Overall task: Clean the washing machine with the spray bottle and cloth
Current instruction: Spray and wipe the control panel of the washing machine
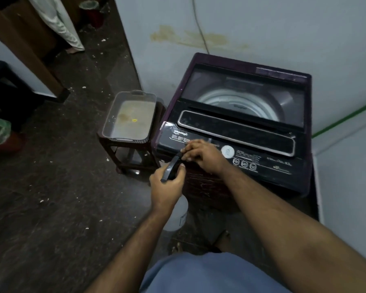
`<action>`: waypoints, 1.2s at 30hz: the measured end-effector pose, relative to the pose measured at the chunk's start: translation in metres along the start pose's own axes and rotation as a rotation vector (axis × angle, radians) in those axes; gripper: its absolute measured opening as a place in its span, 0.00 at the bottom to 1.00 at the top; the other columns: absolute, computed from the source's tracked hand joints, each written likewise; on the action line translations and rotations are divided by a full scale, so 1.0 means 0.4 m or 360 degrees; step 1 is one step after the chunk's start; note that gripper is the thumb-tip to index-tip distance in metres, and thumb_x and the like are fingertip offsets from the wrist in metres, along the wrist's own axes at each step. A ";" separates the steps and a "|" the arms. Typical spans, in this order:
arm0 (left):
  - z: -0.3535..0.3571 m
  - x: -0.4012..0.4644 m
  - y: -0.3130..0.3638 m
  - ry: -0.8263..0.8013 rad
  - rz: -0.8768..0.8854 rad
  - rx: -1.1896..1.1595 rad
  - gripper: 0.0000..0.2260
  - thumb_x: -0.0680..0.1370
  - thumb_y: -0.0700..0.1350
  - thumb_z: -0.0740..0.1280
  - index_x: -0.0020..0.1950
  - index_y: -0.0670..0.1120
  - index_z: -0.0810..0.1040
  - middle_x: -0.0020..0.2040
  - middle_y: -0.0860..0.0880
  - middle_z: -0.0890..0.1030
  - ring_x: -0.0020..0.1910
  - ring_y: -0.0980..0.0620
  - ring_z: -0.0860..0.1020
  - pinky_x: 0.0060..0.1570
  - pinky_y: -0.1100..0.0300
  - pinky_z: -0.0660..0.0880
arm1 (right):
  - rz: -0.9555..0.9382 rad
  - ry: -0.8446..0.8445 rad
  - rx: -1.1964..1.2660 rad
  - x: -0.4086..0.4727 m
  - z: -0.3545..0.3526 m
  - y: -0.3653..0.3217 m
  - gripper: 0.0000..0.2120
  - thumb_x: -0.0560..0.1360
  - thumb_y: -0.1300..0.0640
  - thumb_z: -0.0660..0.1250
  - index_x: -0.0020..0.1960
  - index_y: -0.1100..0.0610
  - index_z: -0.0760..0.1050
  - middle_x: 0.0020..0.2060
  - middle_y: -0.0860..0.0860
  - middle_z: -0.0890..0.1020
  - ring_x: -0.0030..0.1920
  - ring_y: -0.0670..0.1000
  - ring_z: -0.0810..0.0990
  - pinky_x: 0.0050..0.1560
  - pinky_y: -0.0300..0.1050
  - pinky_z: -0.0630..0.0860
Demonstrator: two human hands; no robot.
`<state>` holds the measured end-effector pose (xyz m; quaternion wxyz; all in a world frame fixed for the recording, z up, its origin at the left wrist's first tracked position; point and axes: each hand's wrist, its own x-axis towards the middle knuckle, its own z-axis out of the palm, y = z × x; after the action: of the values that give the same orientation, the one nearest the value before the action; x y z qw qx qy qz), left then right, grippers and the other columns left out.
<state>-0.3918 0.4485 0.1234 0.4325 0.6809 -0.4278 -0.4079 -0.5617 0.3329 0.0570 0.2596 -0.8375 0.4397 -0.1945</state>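
Two hands meet at the front left corner of the washing machine (237,127). Your left hand (167,185) is clamped round the neck of the spray bottle (175,210), whose black trigger head (172,168) sticks up between thumb and fingers while the pale body hangs below your wrist, beside the machine's front. Your right hand (203,155) has its fingers curled at the nozzle tip, pinching it just over the control panel (251,161); both grips touch the same bottle and lie close together. Through the closed glass lid (241,94) you see the steel drum; what it holds I cannot tell. Left of the machine a clear plastic tray (133,96) sits on a dark stool (123,151), holding a yellowish stain and one small yellow speck (134,120).
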 end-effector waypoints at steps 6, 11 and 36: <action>0.095 -0.037 -0.002 -0.0209 -0.0010 0.0031 0.13 0.81 0.44 0.71 0.39 0.39 0.81 0.33 0.35 0.79 0.27 0.45 0.76 0.29 0.43 0.77 | 0.0054 0.0197 -0.0027 -0.132 -0.053 0.061 0.11 0.76 0.57 0.67 0.53 0.50 0.87 0.60 0.46 0.85 0.68 0.54 0.77 0.68 0.55 0.73; 0.174 -0.054 -0.012 -0.0369 -0.0027 0.0079 0.13 0.80 0.46 0.72 0.37 0.42 0.79 0.30 0.38 0.78 0.27 0.46 0.75 0.29 0.41 0.78 | 0.0276 0.0282 -0.0177 -0.259 -0.106 0.122 0.12 0.80 0.55 0.69 0.61 0.47 0.84 0.66 0.45 0.81 0.74 0.52 0.71 0.72 0.56 0.67; 0.310 -0.092 0.003 -0.0738 0.0186 0.0201 0.14 0.80 0.46 0.71 0.37 0.40 0.79 0.32 0.37 0.80 0.26 0.39 0.77 0.30 0.45 0.78 | 0.1375 0.1365 -0.0323 -0.464 -0.135 0.125 0.13 0.83 0.59 0.62 0.62 0.51 0.81 0.66 0.47 0.77 0.71 0.52 0.71 0.69 0.58 0.72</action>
<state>-0.5179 0.4529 0.0952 0.3021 0.5687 -0.5791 -0.4999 -0.7233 0.4499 0.0513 0.0339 -0.4513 0.8208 -0.3484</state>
